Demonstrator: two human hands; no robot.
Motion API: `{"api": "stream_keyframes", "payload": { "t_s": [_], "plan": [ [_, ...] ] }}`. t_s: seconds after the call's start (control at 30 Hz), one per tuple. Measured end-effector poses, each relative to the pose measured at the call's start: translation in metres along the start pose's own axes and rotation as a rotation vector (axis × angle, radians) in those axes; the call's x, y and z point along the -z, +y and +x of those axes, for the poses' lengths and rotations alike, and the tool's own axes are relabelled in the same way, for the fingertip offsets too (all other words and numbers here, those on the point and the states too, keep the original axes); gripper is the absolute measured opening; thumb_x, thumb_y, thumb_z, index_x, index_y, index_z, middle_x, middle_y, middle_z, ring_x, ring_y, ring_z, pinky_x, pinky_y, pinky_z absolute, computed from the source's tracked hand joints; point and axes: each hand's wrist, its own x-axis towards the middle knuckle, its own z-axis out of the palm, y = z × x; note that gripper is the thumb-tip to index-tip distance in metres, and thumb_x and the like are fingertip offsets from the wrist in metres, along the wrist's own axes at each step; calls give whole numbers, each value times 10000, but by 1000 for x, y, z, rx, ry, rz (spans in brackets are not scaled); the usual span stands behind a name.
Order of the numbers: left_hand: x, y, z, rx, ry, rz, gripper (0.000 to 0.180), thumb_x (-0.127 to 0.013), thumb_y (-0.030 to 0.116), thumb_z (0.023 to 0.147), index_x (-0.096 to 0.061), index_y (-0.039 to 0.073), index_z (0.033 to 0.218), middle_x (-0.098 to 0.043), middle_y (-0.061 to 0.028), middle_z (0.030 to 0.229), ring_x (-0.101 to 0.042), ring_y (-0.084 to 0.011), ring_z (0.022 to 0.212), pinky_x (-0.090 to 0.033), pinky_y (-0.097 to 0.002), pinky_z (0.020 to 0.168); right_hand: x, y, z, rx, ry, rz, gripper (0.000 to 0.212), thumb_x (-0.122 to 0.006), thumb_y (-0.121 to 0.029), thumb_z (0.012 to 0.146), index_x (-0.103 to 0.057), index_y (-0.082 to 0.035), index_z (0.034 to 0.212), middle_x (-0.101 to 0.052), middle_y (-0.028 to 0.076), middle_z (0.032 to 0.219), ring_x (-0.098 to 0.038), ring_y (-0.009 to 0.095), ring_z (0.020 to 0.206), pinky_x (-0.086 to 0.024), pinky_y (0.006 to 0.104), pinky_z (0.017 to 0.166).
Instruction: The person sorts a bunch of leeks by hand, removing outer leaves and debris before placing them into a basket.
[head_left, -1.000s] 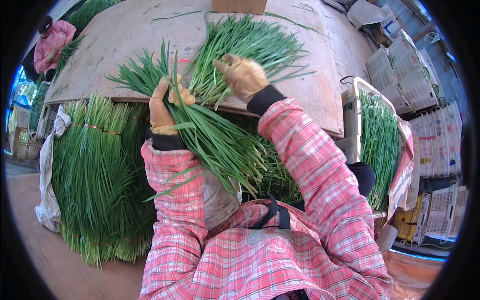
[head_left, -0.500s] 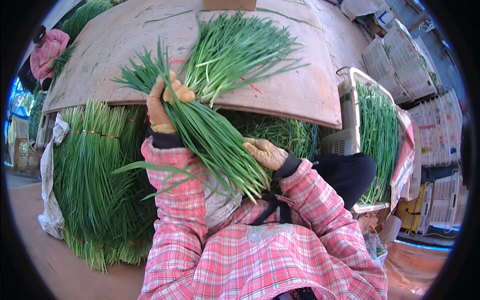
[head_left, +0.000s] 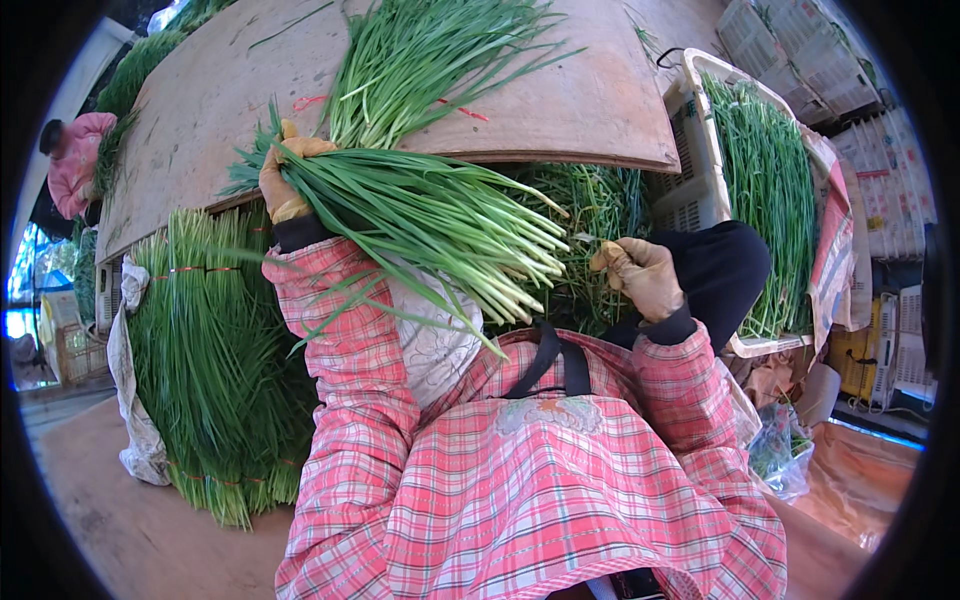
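My gloved left hand (head_left: 287,180) is wrapped round the leafy end of a bunch of garlic chives (head_left: 440,215), whose pale stem ends fan out to the right over my lap. A few long leaves droop from it across my left sleeve. To the right of the stem ends, apart from them, my gloved right hand (head_left: 645,278) has its fingers pinched together. Whatever is between those fingers, if anything, is too small to make out. A loose heap of chives (head_left: 430,70) lies on the wooden board (head_left: 570,115), with red ties (head_left: 310,102) beside and under it.
Tied chive bundles (head_left: 215,350) stack on the left beside a white sack (head_left: 130,390). Loose greens (head_left: 590,215) sit below the board's edge. At right stands a crate (head_left: 704,62) of chives, with more crates (head_left: 765,50) behind. Another person (head_left: 75,165) sits far left.
My right hand has come off the stems and moved right. The bunch in my left hand has swung up, its stem ends now pointing more to the right. The whole view has shifted.
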Motion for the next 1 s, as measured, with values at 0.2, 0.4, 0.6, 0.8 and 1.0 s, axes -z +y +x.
{"api": "stream_keyframes", "payload": {
  "t_s": [0.2,0.4,0.6,0.8,1.0],
  "plan": [
    [-2,-6,10,11,242,228,481,-368,303,891,-589,-81,704,-590,-200,636,-548,-290,525,-496,-407,535,-16,-23,-3,429,-57,-18,445,-634,-150,806,-483,-26,1206,-539,99,1151,-516,205,1061,-395,315,932],
    [-22,-19,18,20,280,250,322,-369,221,896,-541,-31,1001,-574,-104,645,-530,-192,573,-468,-297,580,-63,-3,41,310,79,-139,257,-593,-186,836,-585,29,978,-634,172,853,-624,221,753,-476,301,658],
    [-17,-24,24,153,365,-159,225,-443,122,844,-565,-11,979,-459,0,633,-453,-123,547,-436,-263,573,11,-18,49,124,69,-114,179,-516,-135,890,-610,17,877,-540,-7,645,-434,45,549,-361,192,484],
    [-36,-28,25,111,400,-170,186,-398,91,849,-434,67,668,-415,-18,600,-404,-143,514,-400,-261,539,18,9,-2,122,-169,14,115,-589,-44,824,-624,31,904,-644,84,867,-571,98,726,-489,219,670],
    [-31,-30,23,-50,390,334,145,-504,2,818,-575,-47,935,-584,-55,757,-554,-134,668,-466,-247,627,-28,30,-7,205,-438,-438,359,-622,-245,806,-596,52,1006,-626,178,941,-612,281,807,-481,346,717]
  ]
}}
